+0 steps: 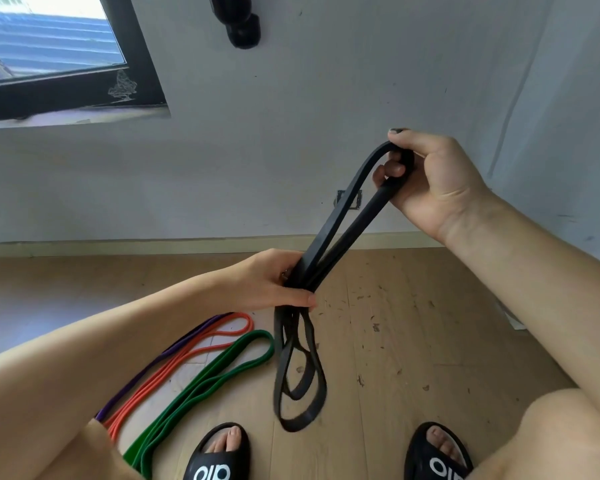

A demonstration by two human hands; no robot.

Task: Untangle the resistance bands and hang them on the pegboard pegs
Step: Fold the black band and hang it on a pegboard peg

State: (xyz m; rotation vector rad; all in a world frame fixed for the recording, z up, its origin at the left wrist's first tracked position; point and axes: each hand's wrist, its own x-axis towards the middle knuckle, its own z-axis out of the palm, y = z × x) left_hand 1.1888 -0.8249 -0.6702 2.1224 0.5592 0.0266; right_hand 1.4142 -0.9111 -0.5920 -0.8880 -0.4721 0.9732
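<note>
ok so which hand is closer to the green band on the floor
Left. The left hand grips the black band just above the green band; the right hand holds its top loop, higher and farther right.

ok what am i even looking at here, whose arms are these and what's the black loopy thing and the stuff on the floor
There is no machine: a person wears a camera on their head, so you look down along their own arms. The right hand grips the top loop of a black resistance band; the left hand grips the strands lower down, and tangled loops hang below it. On the wooden floor lie a green band, an orange band and a purple band. The slippers are the person's feet.
</note>
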